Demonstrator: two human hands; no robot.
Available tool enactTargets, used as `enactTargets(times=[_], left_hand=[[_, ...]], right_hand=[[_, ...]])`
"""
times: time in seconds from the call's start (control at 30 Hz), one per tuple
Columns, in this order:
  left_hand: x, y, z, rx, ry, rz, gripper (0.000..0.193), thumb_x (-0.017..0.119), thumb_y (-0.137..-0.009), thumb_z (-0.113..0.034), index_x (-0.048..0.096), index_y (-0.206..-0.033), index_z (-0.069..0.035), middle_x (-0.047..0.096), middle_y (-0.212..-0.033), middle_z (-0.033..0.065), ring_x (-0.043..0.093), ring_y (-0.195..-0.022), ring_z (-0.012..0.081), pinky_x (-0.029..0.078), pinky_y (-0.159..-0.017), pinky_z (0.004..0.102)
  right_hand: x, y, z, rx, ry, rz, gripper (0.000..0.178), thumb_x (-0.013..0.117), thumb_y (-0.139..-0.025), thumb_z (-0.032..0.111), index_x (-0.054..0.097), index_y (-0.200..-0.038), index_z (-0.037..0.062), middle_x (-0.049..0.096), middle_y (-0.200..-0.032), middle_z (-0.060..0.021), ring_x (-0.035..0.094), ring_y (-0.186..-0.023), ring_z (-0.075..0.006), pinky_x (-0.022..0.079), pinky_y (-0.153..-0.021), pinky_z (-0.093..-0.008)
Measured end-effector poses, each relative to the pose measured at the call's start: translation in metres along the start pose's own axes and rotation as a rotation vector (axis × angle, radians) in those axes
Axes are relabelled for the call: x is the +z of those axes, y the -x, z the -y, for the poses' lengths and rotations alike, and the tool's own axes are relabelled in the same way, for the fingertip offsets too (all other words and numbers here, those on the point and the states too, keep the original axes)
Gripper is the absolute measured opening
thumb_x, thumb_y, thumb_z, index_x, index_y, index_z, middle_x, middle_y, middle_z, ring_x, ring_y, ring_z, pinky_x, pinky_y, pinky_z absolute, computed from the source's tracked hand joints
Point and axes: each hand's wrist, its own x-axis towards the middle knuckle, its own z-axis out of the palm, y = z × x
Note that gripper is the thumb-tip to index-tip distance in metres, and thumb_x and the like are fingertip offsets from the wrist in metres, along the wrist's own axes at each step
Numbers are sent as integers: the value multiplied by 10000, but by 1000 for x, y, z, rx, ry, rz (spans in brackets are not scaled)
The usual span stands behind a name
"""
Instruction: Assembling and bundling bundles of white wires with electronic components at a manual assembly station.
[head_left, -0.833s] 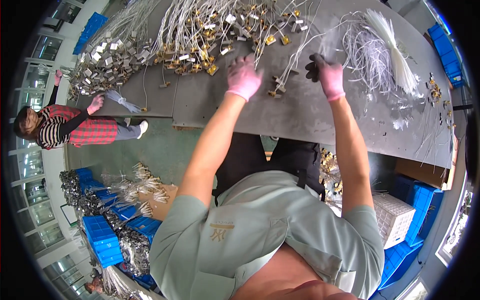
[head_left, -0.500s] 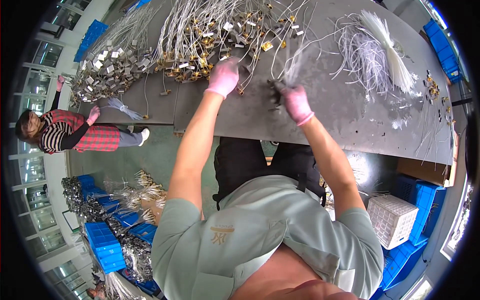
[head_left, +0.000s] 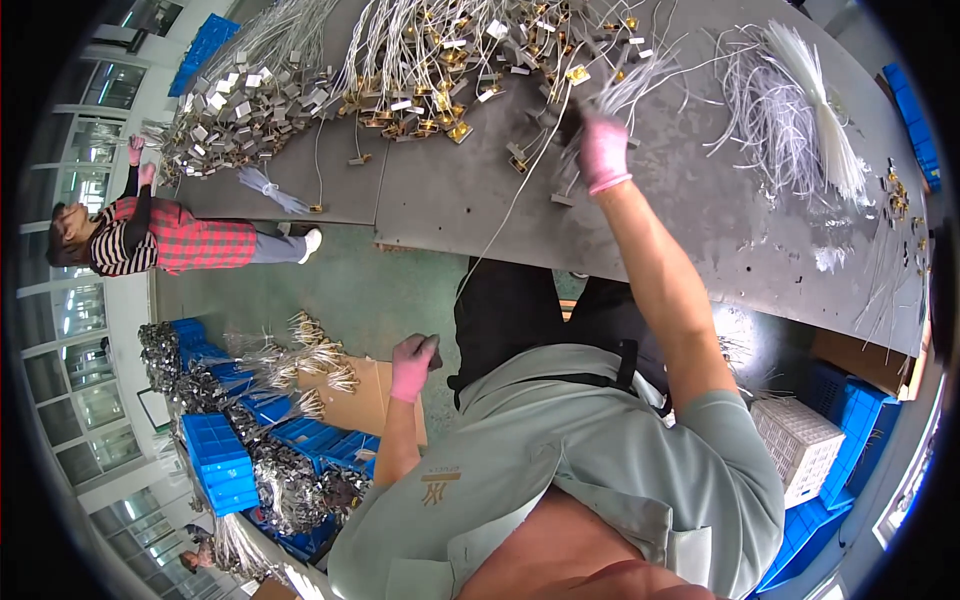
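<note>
Pink-and-dark gloves cover both hands. My left hand (head_left: pixel 413 367) is low in front of my lap, off the table, with its fingers closed. Toward it runs a thin white wire (head_left: pixel 516 205) from the pile of wired parts; where the wire meets the fingers is hard to see. Over the table, my right hand (head_left: pixel 600 152) is closed around a bunch of thin translucent strips (head_left: pixel 637 88), its dark fingertips blurred. Beside that hand lie wires with small brass-coloured and silver metal parts (head_left: pixel 425 105).
A larger bundle of translucent strips (head_left: pixel 815 110) lies right on the grey table (head_left: pixel 680 225). Silver-ended wires (head_left: pixel 235 115) are heaped left. Blue crates (head_left: pixel 217 462) stand on the floor at left, a white basket (head_left: pixel 795 440) at right. Another person (head_left: pixel 190 235) stands at the far left.
My left hand has dropped from the pile down past the table edge, and a wire now stretches toward it. My right hand has moved slightly farther up the table with the strips.
</note>
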Motion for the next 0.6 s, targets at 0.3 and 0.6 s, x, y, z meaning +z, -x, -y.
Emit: enactTargets(times=[0.3,0.6], left_hand=[[-17,-5,28,-27,30,-130,344,661,-849,-206,523,-603,-9,532,-525,44,466,-467,101,363,-457,267],[-21,-9,13,57,19,-197,318,653,-852,-185,537,-621,1,529,-527,38,471,-489,95,370,-470,271]], right_hand=[[-40,-20,40,573,-1023,23,339,568,-926,217,582,-1112,-66,685,-905,-171,700,-772,-275,539,-600,-305],[-54,-16,34,518,-916,233,324,575,-928,214,581,-1079,-73,682,-934,-171,693,-723,-243,532,-573,-295]])
